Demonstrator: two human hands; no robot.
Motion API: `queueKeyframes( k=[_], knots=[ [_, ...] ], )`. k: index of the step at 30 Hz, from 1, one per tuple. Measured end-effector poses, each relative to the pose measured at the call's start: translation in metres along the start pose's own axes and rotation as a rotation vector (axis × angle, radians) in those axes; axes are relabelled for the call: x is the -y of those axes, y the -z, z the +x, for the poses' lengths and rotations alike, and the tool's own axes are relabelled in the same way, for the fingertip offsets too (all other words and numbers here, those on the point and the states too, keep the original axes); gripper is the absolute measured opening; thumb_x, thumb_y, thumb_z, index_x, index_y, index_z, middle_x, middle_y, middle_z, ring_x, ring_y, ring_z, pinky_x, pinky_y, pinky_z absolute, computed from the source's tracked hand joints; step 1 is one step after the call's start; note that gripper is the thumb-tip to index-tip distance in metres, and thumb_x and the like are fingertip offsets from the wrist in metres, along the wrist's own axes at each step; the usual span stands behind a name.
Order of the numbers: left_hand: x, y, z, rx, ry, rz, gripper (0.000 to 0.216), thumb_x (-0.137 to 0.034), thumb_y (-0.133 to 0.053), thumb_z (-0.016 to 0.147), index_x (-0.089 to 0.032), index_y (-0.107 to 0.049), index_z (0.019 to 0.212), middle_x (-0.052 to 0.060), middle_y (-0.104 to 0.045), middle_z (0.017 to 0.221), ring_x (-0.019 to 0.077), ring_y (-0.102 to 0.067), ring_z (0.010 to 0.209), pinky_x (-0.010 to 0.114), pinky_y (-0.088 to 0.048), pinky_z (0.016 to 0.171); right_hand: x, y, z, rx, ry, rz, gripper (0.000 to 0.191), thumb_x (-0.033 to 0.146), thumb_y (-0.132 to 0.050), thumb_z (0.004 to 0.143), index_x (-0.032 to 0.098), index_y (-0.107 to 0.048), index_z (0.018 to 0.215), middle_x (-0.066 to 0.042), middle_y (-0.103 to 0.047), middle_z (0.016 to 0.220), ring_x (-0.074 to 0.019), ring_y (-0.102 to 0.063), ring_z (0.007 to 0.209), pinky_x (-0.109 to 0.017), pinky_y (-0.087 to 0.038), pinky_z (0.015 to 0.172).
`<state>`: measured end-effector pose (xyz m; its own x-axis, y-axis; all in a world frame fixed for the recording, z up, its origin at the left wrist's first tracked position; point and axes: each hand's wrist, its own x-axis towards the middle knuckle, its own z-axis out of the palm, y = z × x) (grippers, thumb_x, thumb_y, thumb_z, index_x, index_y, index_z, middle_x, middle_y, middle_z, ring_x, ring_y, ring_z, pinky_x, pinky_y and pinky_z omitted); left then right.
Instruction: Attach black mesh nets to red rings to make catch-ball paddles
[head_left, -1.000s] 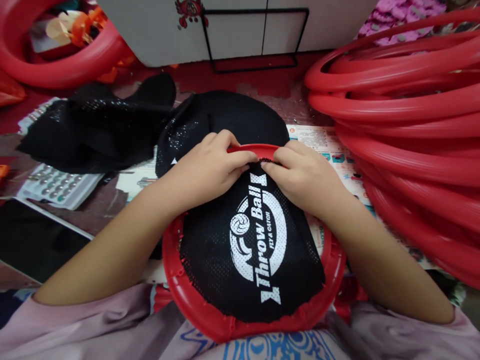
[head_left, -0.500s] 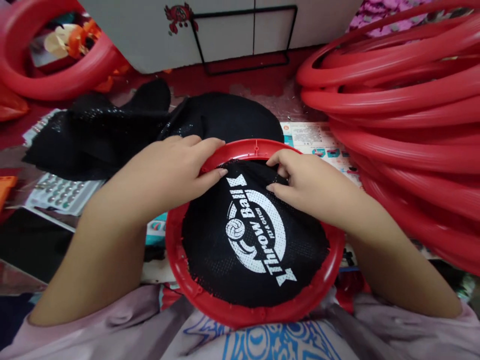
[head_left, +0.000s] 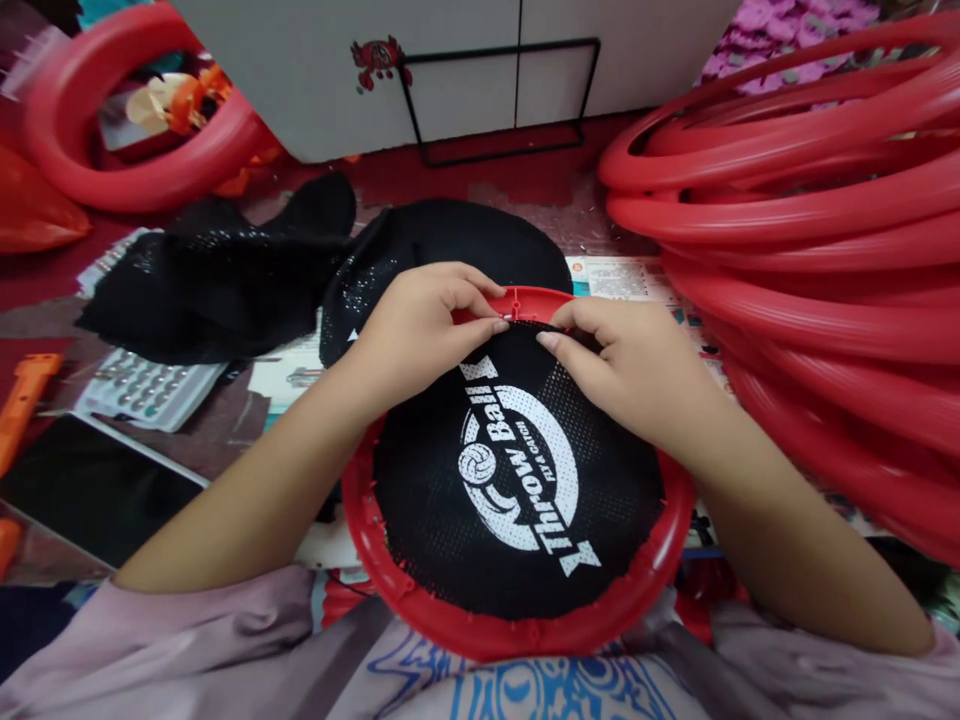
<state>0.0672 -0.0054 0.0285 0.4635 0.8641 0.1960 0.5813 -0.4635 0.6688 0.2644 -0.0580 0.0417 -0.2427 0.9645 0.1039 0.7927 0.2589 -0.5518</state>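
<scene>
Left hand (head_left: 427, 325) has shifted in toward the middle of the far rim since half a second ago, and the bit of black mesh (head_left: 517, 475) bunched up by the right hand (head_left: 637, 365) now lies way flatter. Mesh is sitting inside the red ring (head_left: 420, 615), which is right up against the person's shirt (head_left: 412, 685). My guess is that the body's bracing the near side, so both hands are free to work the far edge. Looks like they're side by side to control one short stretch of mesh edge, one on each side.

Left thumb and forefinger have their tips nearly together at the edge; right thumb lies on the mesh with the forefinger bent close by at the rim. Can't honestly tell if either is clamped on the cloth, since the tips hide it. Same goes for any little pegs under there.

Spare black cloth (head_left: 457, 235) sits just beyond the ring on the desk, probably to keep it handy. Hoop stack (head_left: 810, 270) on the right runs out of frame. Dark flat panel (head_left: 97, 490) at left is partly behind the forearm, no clue what it is. Ring's underside is hidden too.
</scene>
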Motion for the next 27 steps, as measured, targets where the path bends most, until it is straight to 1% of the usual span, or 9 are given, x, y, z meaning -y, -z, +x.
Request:
queueKeyframes(
  k=[4, 7, 11, 14, 17, 20, 23, 25, 27],
  knots=[
    [0.001, 0.003, -0.001, 0.002, 0.010, -0.020, 0.009, -0.025, -0.070, 0.077, -0.019, -0.075, 0.074, 0.006, -0.072, 0.108, 0.0222, -0.067, 0.096, 0.038, -0.051, 0.095, -0.005, -0.005, 0.002, -0.073, 0.077, -0.036, 0.017, 0.022, -0.055, 0.090, 0.015, -0.068, 0.081, -0.004, -0.068, 0.073, -0.0160, -0.057, 0.067, -0.028, -0.034, 0.062],
    [0.001, 0.004, -0.001, 0.028, -0.003, -0.039, 0.010, -0.028, -0.072, 0.075, -0.020, -0.076, 0.079, 0.007, -0.071, 0.113, 0.0247, -0.066, 0.103, 0.042, -0.048, 0.101, -0.008, -0.007, 0.004, -0.092, 0.137, -0.011, 0.018, 0.020, -0.054, 0.091, 0.015, -0.071, 0.089, -0.006, -0.073, 0.085, -0.0191, -0.063, 0.077, -0.029, -0.040, 0.069],
    [0.002, 0.003, -0.003, 0.026, 0.007, -0.085, 0.013, -0.030, -0.070, 0.077, -0.018, -0.072, 0.074, 0.007, -0.071, 0.109, 0.0245, -0.066, 0.102, 0.041, -0.047, 0.101, -0.010, -0.009, 0.005, -0.081, 0.151, 0.014, 0.019, 0.019, -0.054, 0.092, 0.016, -0.072, 0.092, -0.006, -0.074, 0.088, -0.0200, -0.065, 0.080, -0.030, -0.044, 0.073],
    [0.004, 0.002, -0.005, 0.007, 0.067, -0.126, 0.017, -0.033, -0.065, 0.081, -0.017, -0.068, 0.077, 0.009, -0.071, 0.115, 0.0259, -0.065, 0.110, 0.040, -0.047, 0.101, -0.011, -0.011, 0.006, -0.147, 0.171, -0.060, 0.016, 0.021, -0.058, 0.090, 0.015, -0.073, 0.088, -0.009, -0.071, 0.089, -0.0228, -0.063, 0.085, -0.035, -0.045, 0.079],
    [0.007, -0.001, -0.007, 0.005, 0.109, -0.134, 0.022, -0.035, -0.059, 0.085, -0.017, -0.063, 0.074, 0.008, -0.073, 0.111, 0.0272, -0.063, 0.117, 0.041, -0.047, 0.101, -0.011, -0.013, 0.008, -0.211, 0.127, -0.140, 0.012, 0.023, -0.062, 0.088, 0.017, -0.072, 0.084, -0.015, -0.065, 0.117, -0.0310, -0.056, 0.113, -0.047, -0.041, 0.096],
    [0.007, -0.004, -0.007, 0.000, 0.116, -0.116, 0.021, -0.032, -0.057, 0.086, -0.018, -0.060, 0.072, 0.008, -0.075, 0.108, 0.0263, -0.064, 0.117, 0.040, -0.048, 0.101, -0.013, -0.012, 0.015, -0.100, 0.025, -0.095, 0.011, 0.023, -0.063, 0.087, 0.018, -0.069, 0.080, -0.015, -0.052, 0.140, -0.0335, -0.043, 0.133, -0.052, -0.035, 0.106],
    [0.005, -0.006, -0.007, -0.022, 0.143, -0.097, 0.018, -0.029, -0.057, 0.086, -0.017, -0.060, 0.072, 0.008, -0.074, 0.111, 0.0255, -0.067, 0.110, 0.039, -0.050, 0.098, -0.016, -0.007, 0.024, 0.054, -0.019, 0.003, 0.014, 0.022, -0.062, 0.085, 0.017, -0.064, 0.072, -0.013, -0.062, 0.125, -0.0280, -0.055, 0.122, -0.046, -0.040, 0.103],
    [0.003, -0.007, -0.007, -0.036, 0.159, -0.084, 0.019, -0.029, -0.058, 0.085, -0.018, -0.059, 0.070, 0.008, -0.075, 0.107, 0.0252, -0.069, 0.105, 0.038, -0.051, 0.094, -0.016, -0.005, 0.027, 0.085, -0.030, 0.021, 0.017, 0.022, -0.061, 0.085, 0.017, -0.062, 0.068, -0.010, -0.068, 0.110, -0.0247, -0.062, 0.107, -0.042, -0.044, 0.097],
    [0.001, -0.008, -0.007, -0.042, 0.158, -0.070, 0.019, -0.027, -0.058, 0.084, -0.018, -0.058, 0.068, 0.007, -0.076, 0.102, 0.0244, -0.070, 0.102, 0.037, -0.052, 0.091, -0.015, -0.004, 0.028, 0.067, -0.040, 0.003, 0.020, 0.022, -0.059, 0.086, 0.017, -0.061, 0.066, -0.009, -0.070, 0.103, -0.0237, -0.064, 0.099, -0.040, -0.045, 0.092]
  ],
)
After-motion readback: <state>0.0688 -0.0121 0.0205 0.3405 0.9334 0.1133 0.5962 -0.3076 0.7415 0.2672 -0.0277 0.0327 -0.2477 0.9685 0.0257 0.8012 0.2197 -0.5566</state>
